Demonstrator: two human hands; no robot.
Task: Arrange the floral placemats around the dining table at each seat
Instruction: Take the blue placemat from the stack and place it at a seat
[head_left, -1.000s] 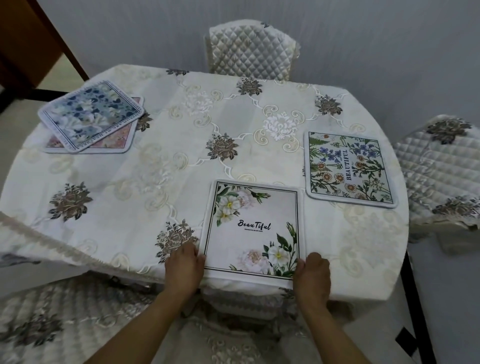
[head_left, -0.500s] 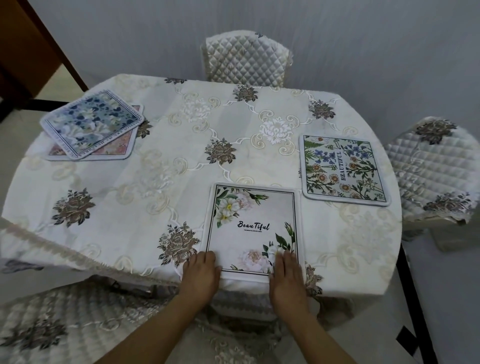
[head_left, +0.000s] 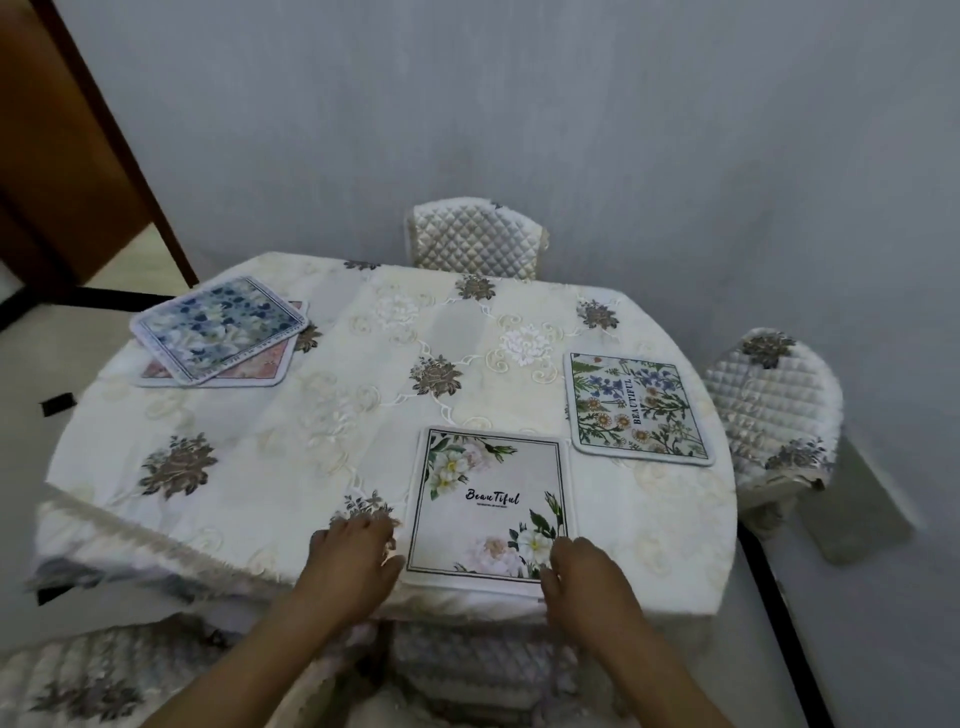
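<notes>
A white placemat with white flowers and the word "Beautiful" (head_left: 488, 509) lies flat at the near edge of the round table (head_left: 291, 441). My left hand (head_left: 353, 556) rests beside its near left corner, fingers spread. My right hand (head_left: 582, 577) sits at its near right corner, fingers apart. A green and blue floral placemat (head_left: 636, 408) lies at the right seat. At the far left, a blue floral placemat (head_left: 221, 325) is stacked askew on a pink one (head_left: 249, 369).
Quilted chairs stand at the far side (head_left: 475, 239), at the right (head_left: 774, 410) and close in front of me (head_left: 483, 670). Another covered seat (head_left: 78, 686) is at the lower left. A grey wall lies behind; a brown door frame (head_left: 104, 135) is far left.
The view has tilted up and pulled back. My hands slid off the top of the near placemat and now sit at its two near corners.
</notes>
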